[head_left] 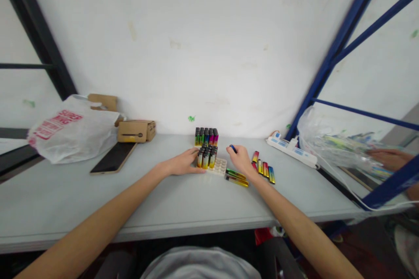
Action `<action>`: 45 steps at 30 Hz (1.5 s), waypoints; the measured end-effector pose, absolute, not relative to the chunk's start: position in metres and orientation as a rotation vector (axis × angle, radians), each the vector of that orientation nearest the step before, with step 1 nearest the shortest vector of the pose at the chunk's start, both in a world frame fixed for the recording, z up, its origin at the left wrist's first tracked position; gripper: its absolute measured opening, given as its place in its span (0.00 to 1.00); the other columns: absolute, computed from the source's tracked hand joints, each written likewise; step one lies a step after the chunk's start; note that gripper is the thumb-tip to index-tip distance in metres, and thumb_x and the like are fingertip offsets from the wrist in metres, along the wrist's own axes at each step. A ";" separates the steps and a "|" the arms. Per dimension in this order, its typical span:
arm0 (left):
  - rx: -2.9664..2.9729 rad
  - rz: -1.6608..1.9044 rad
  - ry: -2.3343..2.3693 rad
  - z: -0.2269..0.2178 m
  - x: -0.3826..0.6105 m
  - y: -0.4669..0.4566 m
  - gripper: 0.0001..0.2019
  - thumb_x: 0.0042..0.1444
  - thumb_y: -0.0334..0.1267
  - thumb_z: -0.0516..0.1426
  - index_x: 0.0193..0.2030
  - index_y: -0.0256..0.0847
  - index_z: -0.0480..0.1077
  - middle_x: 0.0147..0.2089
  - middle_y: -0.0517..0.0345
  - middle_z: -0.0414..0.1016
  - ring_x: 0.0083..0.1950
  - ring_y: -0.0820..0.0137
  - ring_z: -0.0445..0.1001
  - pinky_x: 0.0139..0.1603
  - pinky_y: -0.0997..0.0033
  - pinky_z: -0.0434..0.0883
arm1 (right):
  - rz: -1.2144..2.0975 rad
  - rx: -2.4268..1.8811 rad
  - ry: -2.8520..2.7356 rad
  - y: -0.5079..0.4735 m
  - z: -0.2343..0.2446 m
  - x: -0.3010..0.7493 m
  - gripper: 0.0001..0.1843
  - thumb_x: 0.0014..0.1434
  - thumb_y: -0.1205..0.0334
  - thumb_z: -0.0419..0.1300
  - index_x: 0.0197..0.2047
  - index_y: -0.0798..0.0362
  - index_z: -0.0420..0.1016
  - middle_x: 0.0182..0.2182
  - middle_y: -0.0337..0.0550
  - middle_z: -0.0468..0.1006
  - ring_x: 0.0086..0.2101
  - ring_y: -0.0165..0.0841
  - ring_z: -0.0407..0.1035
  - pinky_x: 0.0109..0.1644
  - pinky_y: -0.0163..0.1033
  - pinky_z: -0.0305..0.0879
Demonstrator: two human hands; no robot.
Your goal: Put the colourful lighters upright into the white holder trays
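Note:
A white tray (pixel 221 166) lies on the grey table (pixel 183 200), its left part filled with upright rainbow-coloured lighters (pixel 207 157). My left hand (pixel 185 162) rests against the tray's left side, fingers curled along the lighters. My right hand (pixel 240 159) hovers just right of the tray, closed on a blue-tipped lighter (pixel 232 148). Two lighters (pixel 236 178) lie flat in front of the tray. Several more lighters (pixel 262 167) lie in a row right of my right hand. A second full block of lighters (pixel 206 136) stands behind the tray.
A white plastic bag (pixel 70 133), cardboard boxes (pixel 135 130) and a dark flat slab (pixel 113 158) sit at the left. A white power strip (pixel 291 148) and a clear bag (pixel 337 144) lie right, by blue shelf posts. Another person's hand (pixel 389 159) is at the far right.

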State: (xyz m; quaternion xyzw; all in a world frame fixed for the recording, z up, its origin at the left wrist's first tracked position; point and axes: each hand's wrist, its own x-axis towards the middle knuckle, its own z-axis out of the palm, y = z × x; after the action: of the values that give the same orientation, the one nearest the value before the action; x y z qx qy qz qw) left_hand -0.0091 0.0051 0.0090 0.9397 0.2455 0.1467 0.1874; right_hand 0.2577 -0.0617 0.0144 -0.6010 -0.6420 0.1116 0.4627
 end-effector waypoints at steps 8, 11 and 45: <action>2.646 0.432 0.692 0.010 -0.009 0.005 0.41 0.59 0.65 0.61 0.72 0.41 0.64 0.75 0.44 0.61 0.75 0.50 0.59 0.78 0.53 0.56 | 0.337 -1.374 -1.691 -0.071 0.025 0.258 0.26 0.68 0.37 0.49 0.29 0.50 0.64 0.23 0.35 0.67 0.27 0.32 0.60 0.33 0.37 0.54; 2.651 0.437 0.689 0.010 -0.009 0.004 0.43 0.60 0.64 0.61 0.74 0.40 0.61 0.75 0.43 0.62 0.75 0.50 0.60 0.78 0.54 0.56 | 0.321 -1.339 -1.740 -0.073 0.027 0.259 0.27 0.69 0.37 0.48 0.29 0.50 0.64 0.23 0.35 0.67 0.28 0.32 0.60 0.34 0.37 0.54; 2.640 0.442 0.697 0.006 -0.010 0.004 0.40 0.59 0.64 0.62 0.71 0.42 0.63 0.74 0.43 0.62 0.74 0.51 0.61 0.77 0.54 0.57 | 0.208 -1.203 -2.253 -0.082 0.026 0.250 0.26 0.73 0.43 0.52 0.31 0.52 0.71 0.24 0.36 0.71 0.25 0.30 0.60 0.33 0.36 0.53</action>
State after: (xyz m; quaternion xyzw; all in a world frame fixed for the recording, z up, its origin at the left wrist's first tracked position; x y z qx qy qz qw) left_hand -0.0101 0.0043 0.0055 0.9377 0.2475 0.1571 0.1867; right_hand 0.2500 -0.0815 0.0256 -0.4501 -0.8425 0.0778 0.2855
